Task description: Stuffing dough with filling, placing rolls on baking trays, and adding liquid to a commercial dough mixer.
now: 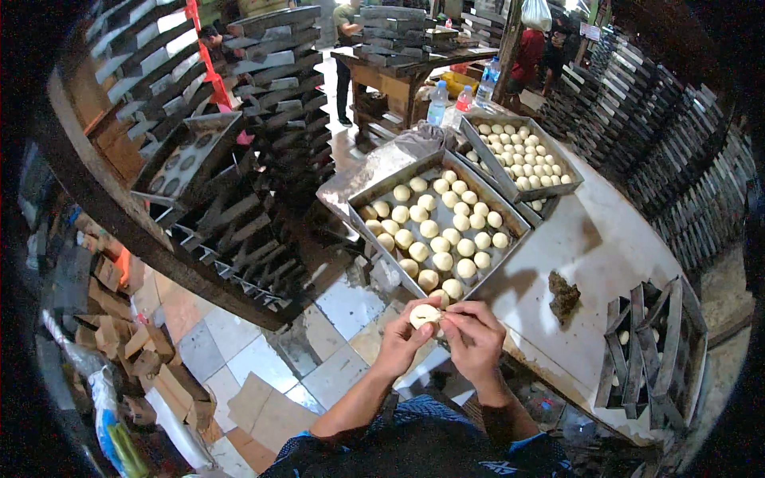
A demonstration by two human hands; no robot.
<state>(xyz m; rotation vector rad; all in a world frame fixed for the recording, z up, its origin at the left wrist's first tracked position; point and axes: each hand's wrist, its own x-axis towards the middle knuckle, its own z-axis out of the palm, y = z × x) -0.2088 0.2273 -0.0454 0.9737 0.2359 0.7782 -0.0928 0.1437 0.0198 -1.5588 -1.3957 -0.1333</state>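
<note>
Just below the near corner of a metal tray [500, 268], my left hand [398, 338] cups a pale dough ball [425, 315] that has a dark opening in its top. My right hand [476, 333] meets it from the right, thumb and fingertips pinched together at the edge of the dough; whether they grip the dough or a bit of something else I cannot make out. Many round dough balls [443, 260] lie spread over the tray beyond my hands. On the table to the right sits a dark brown, crumbly lump [564, 297].
Behind stands another tray of dough balls [522, 155], near plastic bottles [437, 103]. Narrow metal trays [649, 350] are stacked at the table's right end. Tall tray stacks [283, 88] rise at left and right. Cardboard [259, 410] lies on the tiled floor. A person [344, 48] stands far back.
</note>
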